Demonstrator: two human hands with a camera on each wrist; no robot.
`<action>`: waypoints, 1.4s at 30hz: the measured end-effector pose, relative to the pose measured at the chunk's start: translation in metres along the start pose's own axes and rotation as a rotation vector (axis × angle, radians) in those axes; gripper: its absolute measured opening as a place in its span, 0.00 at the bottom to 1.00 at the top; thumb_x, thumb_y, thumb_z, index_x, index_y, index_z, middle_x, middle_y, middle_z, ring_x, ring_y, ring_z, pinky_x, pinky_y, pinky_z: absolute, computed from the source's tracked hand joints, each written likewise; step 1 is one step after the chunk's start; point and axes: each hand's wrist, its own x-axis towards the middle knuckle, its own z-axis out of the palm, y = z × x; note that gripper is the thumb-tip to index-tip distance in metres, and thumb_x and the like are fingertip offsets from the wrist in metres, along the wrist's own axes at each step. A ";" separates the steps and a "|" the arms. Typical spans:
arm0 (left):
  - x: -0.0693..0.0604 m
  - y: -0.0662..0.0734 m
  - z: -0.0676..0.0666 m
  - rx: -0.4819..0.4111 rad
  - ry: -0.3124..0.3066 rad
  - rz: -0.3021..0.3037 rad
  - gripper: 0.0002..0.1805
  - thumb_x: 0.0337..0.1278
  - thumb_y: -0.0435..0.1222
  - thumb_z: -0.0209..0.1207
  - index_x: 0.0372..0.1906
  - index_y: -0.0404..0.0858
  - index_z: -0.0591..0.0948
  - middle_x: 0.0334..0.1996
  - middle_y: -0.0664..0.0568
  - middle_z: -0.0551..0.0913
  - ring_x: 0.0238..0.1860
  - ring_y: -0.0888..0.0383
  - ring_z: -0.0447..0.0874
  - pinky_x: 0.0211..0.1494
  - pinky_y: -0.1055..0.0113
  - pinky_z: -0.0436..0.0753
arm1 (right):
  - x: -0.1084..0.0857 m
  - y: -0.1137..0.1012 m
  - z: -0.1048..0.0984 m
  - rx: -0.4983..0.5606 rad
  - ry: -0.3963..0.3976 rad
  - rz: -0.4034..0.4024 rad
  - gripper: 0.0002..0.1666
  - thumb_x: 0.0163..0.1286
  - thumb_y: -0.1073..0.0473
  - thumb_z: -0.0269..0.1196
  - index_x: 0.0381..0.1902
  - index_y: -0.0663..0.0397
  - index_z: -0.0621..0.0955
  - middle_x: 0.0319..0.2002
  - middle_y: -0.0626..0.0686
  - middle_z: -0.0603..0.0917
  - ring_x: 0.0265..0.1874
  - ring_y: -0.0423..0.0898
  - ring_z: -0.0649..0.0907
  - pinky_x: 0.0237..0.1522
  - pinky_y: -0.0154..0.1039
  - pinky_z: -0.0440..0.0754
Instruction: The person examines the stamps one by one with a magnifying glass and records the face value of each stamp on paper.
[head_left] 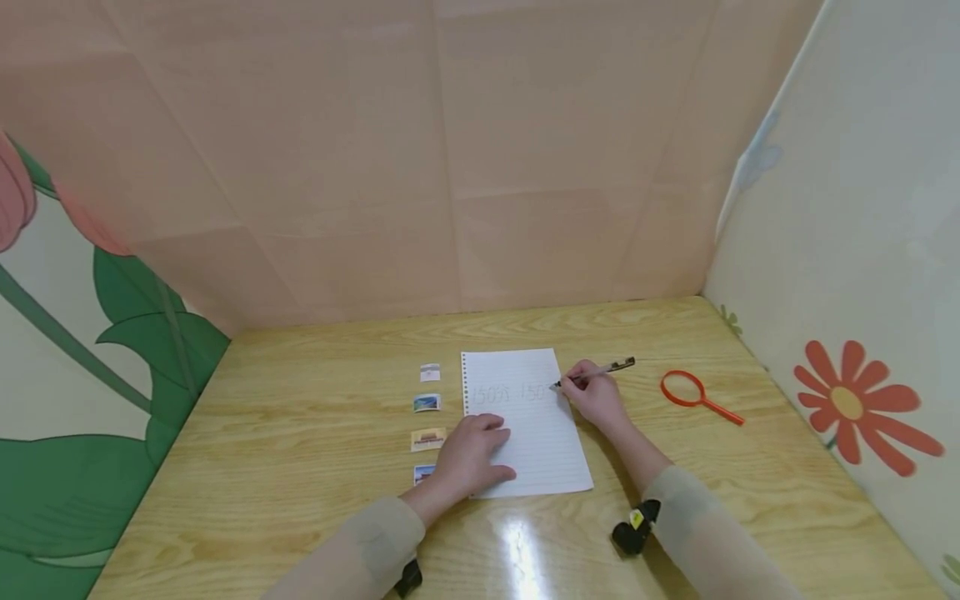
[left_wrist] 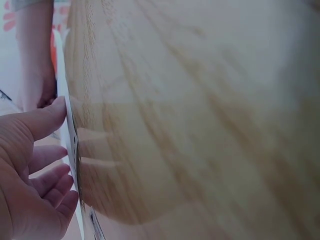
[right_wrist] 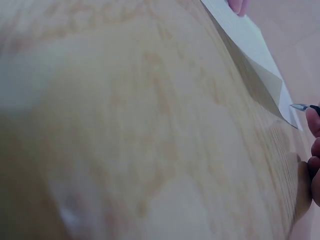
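Note:
A lined sheet of paper (head_left: pixel 528 442) with punched holes down its left edge lies on the table. Faint handwriting runs across its upper part, with "150" legible twice. My left hand (head_left: pixel 472 454) rests on the sheet's lower left, thumb apart from the fingers; in the left wrist view the fingertips (left_wrist: pixel 62 172) touch the paper by its edge. Between thumb and fingers my right hand (head_left: pixel 596 398) pinches a pen (head_left: pixel 618 365), its tip at the sheet's right side beside the second "150". The right wrist view shows the pen tip (right_wrist: pixel 300 106) close to the paper.
Several small picture cards stand in a column left of the sheet, such as a yellowish one (head_left: pixel 428 439) and a blue-green one (head_left: pixel 427 402); the lowest is partly covered by my left hand. A red magnifying glass (head_left: pixel 702 402) lies to the right on the wooden table (head_left: pixel 300 433).

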 end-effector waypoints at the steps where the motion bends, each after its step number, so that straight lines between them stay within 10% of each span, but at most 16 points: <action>1: 0.000 0.000 0.000 0.001 0.000 -0.001 0.33 0.50 0.52 0.72 0.59 0.41 0.82 0.64 0.50 0.76 0.64 0.51 0.71 0.67 0.60 0.70 | 0.000 0.000 0.000 -0.003 -0.002 -0.003 0.03 0.63 0.67 0.63 0.31 0.59 0.78 0.25 0.52 0.81 0.24 0.45 0.76 0.24 0.32 0.73; 15: -0.001 -0.001 0.000 -0.012 0.005 -0.002 0.32 0.50 0.52 0.72 0.59 0.40 0.82 0.63 0.50 0.76 0.64 0.50 0.72 0.67 0.59 0.71 | -0.007 0.000 -0.002 0.039 -0.100 -0.033 0.03 0.63 0.67 0.63 0.30 0.57 0.79 0.22 0.49 0.80 0.21 0.44 0.74 0.21 0.32 0.71; 23: -0.001 -0.001 0.001 -0.006 -0.002 -0.004 0.32 0.50 0.52 0.72 0.60 0.41 0.82 0.64 0.50 0.76 0.64 0.50 0.71 0.67 0.59 0.70 | -0.005 0.003 -0.002 0.049 0.019 -0.004 0.05 0.64 0.65 0.62 0.32 0.64 0.79 0.24 0.52 0.80 0.23 0.44 0.74 0.23 0.32 0.72; 42: -0.001 -0.001 0.002 -0.005 0.010 0.004 0.33 0.50 0.52 0.72 0.60 0.41 0.82 0.64 0.50 0.75 0.64 0.50 0.71 0.67 0.59 0.71 | -0.012 0.002 -0.010 -0.036 -0.050 -0.024 0.02 0.63 0.66 0.62 0.30 0.56 0.79 0.25 0.50 0.78 0.24 0.45 0.74 0.25 0.34 0.72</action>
